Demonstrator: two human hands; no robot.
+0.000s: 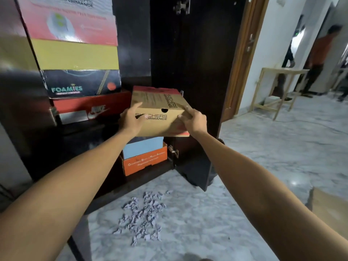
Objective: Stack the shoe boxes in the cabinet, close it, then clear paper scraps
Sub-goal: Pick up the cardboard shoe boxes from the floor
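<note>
The left hand point(131, 119) and right hand point(194, 120) grip a brown cardboard box point(160, 112) between them. Crumpled paper scraps point(142, 216) lie below the hands on the marble floor point(244, 166).

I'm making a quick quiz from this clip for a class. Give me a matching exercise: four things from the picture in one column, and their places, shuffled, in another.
Things:
1. Skechers box
2. Foamies box
3. orange box
4. paper scraps

Places:
A. low in the cabinet, under a blue box
B. on the floor before the cabinet
C. held between left hand and right hand
D. in the stack, directly above the Nike box

Pairs: 1-C, 2-D, 3-A, 4-B
</note>
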